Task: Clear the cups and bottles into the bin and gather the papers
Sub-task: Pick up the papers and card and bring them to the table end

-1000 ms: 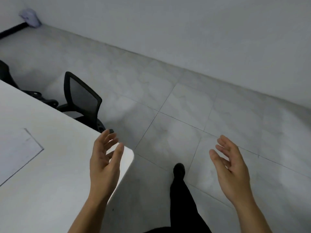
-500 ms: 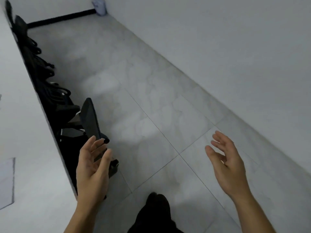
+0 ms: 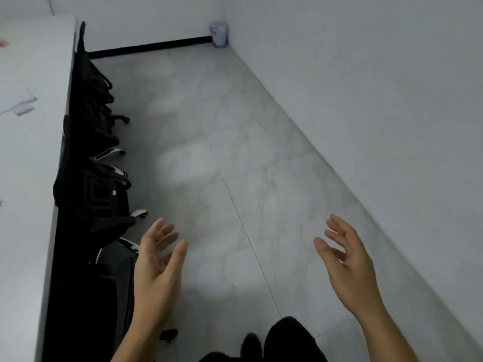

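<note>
Both of my hands are raised in front of me over the tiled floor, palms facing each other. My left hand (image 3: 156, 265) is open with fingers spread and holds nothing. My right hand (image 3: 347, 259) is open too, empty. Far ahead, a small bin with a pale liner (image 3: 219, 33) stands in the corner of the room against the wall. White papers (image 3: 15, 99) lie on the long white table (image 3: 28, 178) at the left. No cups or bottles show.
A row of black office chairs (image 3: 91, 158) is pushed in along the table's right edge. A white wall (image 3: 366, 100) runs along the right. The tiled aisle (image 3: 209, 165) leads to the bin. My dark trouser legs and shoe show at the bottom.
The view has swung left along the aisle: the bin now sits top centre, the chair row and table stretch along the left. Both hands stay open and empty.
</note>
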A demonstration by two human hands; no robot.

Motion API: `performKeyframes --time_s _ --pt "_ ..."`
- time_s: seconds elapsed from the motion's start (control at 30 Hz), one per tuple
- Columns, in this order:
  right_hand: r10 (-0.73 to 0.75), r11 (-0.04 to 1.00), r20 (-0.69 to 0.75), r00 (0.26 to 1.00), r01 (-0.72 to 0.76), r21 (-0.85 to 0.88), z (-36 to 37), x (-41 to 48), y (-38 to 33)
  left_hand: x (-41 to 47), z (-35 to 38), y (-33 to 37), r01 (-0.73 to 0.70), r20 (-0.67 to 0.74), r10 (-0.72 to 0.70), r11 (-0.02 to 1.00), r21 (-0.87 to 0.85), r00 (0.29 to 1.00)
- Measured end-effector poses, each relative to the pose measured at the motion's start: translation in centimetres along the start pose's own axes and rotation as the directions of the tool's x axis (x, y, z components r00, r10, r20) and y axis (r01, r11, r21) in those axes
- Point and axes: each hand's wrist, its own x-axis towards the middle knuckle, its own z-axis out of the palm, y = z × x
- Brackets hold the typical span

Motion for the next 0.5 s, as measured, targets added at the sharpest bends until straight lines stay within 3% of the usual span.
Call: performKeyframes --time_s 0.13,0.33,0.5 --pt "-0.006 0.999 0.036 0.999 0.004 0.045 2.9 10.9 -0.8 9.5 3.7 0.4 -0.009 -0.034 0.011 0.998 0.058 0.999" --pt "-0.010 1.000 0.180 0.984 0.007 0.013 10.5 30.6 0.1 25.1 10.5 -3.1 0.099 -0.156 -0.084 0.991 0.091 0.984" --pt "-0.075 0.997 0.358 0.931 0.076 0.010 18.2 46.9 -6.3 37.3 12.3 0.0 0.142 -0.288 -0.107 0.984 0.105 0.952"
